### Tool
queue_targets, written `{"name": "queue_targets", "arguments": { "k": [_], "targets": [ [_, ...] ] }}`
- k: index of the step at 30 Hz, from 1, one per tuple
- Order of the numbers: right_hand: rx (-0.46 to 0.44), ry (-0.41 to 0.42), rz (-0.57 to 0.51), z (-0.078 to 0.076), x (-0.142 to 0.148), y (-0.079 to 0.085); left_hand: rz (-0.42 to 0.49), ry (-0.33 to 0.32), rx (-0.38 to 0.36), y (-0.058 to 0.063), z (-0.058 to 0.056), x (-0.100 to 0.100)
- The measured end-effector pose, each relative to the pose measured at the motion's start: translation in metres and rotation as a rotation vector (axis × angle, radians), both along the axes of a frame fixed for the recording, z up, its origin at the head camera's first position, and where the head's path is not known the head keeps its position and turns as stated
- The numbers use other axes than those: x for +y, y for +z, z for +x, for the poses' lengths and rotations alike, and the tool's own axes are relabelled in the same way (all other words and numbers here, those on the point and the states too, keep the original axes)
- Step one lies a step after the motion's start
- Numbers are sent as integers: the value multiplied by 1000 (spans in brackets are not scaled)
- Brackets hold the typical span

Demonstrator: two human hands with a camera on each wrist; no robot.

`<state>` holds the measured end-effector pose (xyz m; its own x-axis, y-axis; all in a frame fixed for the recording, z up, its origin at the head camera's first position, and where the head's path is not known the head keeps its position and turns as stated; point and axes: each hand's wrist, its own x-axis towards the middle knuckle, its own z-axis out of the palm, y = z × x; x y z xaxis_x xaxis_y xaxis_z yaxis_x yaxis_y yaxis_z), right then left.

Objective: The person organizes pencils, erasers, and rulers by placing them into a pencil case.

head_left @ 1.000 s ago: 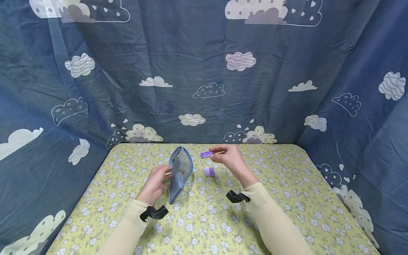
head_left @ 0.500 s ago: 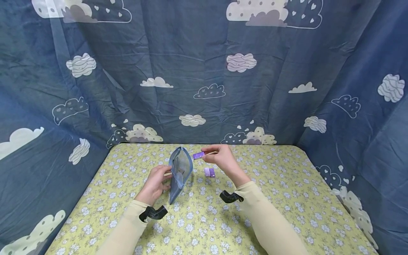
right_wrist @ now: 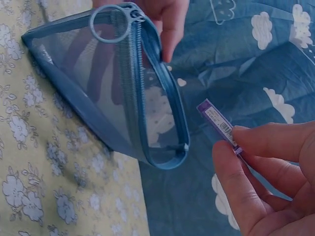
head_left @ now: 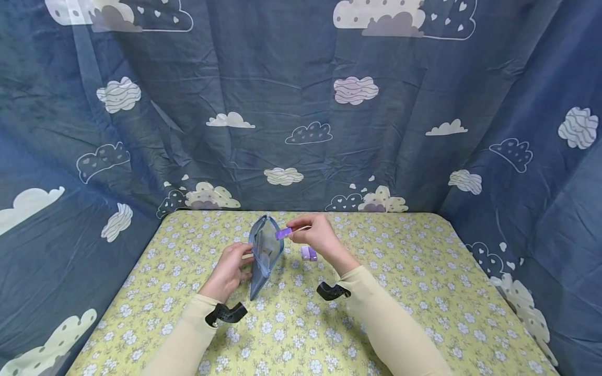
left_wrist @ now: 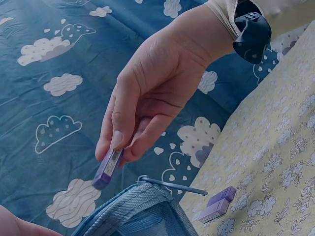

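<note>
My left hand [head_left: 229, 267] holds a translucent blue zipper pouch [head_left: 257, 277] upright on the table, its mouth unzipped and gaping. In the right wrist view, fingers show through the pouch's mesh side [right_wrist: 91, 64], and a ring-shaped pull [right_wrist: 109, 23] hangs from the zip. My right hand [head_left: 319, 237] pinches a small flat purple case [head_left: 283, 233] between thumb and fingers. A barcode label [right_wrist: 224, 129] is visible on that case. The case is at the pouch's mouth; in the right wrist view it appears outside the opening.
Two similar small cases, one light purple [head_left: 305, 253] and one darker purple [head_left: 313, 254], lie side by side on the yellow floral tablecloth [head_left: 291, 318], right of the pouch. A dark blue cloud-print curtain [head_left: 301, 162] encloses the table's back and sides.
My right hand has moved left with the purple case, from above the table to the pouch's mouth. My left hand and the pouch have stayed in place.
</note>
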<state>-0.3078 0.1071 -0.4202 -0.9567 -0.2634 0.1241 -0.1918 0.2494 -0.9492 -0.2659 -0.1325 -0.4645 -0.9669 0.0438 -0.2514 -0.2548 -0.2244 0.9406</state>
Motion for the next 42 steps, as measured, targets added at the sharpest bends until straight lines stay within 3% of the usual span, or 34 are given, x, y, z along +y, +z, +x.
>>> {"name": "queue_targets", "arguments": {
  "k": [11,23,42],
  "targets": [
    [10,29,99,5,-15,-4,4,0,-10,2,-1,1],
    [25,69,131,6,-25,-12,-8,17,-25,1,-1,1],
    [24,60,218,9,-30,-21,1,34,-37,0,-1,2]
  ]
}}
